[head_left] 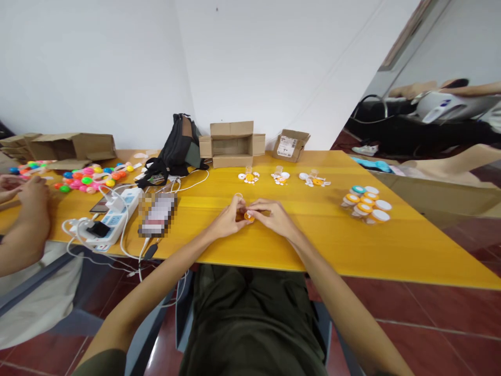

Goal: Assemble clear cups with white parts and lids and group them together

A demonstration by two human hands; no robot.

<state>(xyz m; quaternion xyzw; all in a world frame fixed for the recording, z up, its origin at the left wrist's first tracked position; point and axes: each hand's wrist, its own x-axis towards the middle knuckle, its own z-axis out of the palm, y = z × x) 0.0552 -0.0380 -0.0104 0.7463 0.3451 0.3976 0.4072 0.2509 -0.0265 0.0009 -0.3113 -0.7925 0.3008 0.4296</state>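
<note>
My left hand [230, 220] is curled over the table, its thumb and fingers closed around the edge of a small orange lid [247, 216]. My right hand [277, 218] meets it from the other side, fingertips pinched together at a small white piece [250, 213] over the lid; its details are too small to make out. The rim of a clear plastic cup [238, 196] shows just behind my left fingers. Farther back lie three little groups of orange and white parts, each by a clear cup: a left group [249, 177], a middle group [281, 180] and a right group [316, 181].
Several lidded clear jars [366, 203] stand together at the right. Two cardboard boxes, an open one [233, 146] and a smaller one [290, 145], line the wall beside a black backpack [178, 146]. A power strip [117, 219], cables and a phone [158, 214] lie left, near a co-worker's arm [29, 219].
</note>
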